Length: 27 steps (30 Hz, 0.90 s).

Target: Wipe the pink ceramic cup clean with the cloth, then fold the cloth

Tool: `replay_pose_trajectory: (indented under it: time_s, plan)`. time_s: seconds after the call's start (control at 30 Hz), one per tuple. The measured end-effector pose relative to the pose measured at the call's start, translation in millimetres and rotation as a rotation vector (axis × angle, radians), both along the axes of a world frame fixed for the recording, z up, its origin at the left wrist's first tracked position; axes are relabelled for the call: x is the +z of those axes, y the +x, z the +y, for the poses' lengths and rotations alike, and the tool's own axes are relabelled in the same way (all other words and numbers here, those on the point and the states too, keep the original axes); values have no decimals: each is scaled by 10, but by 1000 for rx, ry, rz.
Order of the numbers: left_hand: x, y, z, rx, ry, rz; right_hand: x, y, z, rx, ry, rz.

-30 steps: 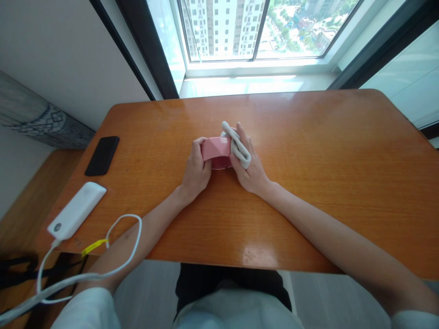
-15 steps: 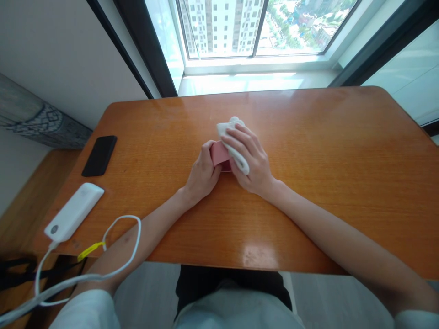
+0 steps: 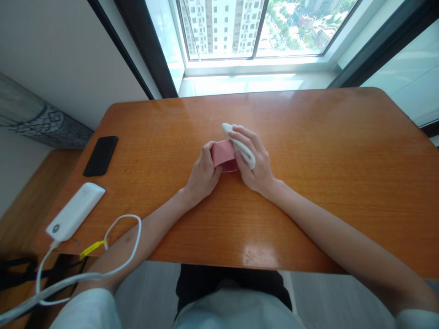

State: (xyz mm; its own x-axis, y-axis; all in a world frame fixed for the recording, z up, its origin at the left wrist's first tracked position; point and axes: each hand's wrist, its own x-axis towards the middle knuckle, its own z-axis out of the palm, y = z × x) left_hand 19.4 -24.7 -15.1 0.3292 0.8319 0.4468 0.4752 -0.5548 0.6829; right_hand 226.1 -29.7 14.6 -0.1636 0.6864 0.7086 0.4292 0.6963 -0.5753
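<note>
Here are both hands, meeting at the middle of the brown wood-grain table (image 3: 308,201)! The left hand (image 3: 203,173) has its grip closed around the left end of a smooth pink, hollow, hard-looking object (image 3: 223,151), thumb at the near side, fingers curled over the far side. Over on the right, the right hand (image 3: 255,160) pinches a folded white soft cloth (image 3: 245,153) between thumb and fingers, and that cloth sits right up against the object's right end. Whether the object rests on the table or hangs just above it, I can't tell from this angle.

Out to the left, a flat black rectangular phone-like slab (image 3: 100,156) lies near the table's edge. Nearer the person, there's a white rounded oblong device (image 3: 76,211), a white cable (image 3: 139,235) plugged into its near end, and a bright yellow tag (image 3: 92,248) on the cable.
</note>
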Motion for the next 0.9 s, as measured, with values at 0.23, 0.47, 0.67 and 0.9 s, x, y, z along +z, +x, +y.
replay_pose_trajectory:
  time_s: [0.23, 0.47, 0.67, 0.9]
  plan:
    - [39, 5, 0, 5, 7, 17, -212, -112, 53, -102, -338, 443]
    - [29, -21, 4, -4, -8, 16, -275, -57, 98, -111, -284, 387]
    - [44, -18, -3, 0, 16, 35, -184, -102, 22, -114, -242, 335]
    - [-36, -37, -20, -16, 83, 62, -35, -92, -173, -60, 248, -242]
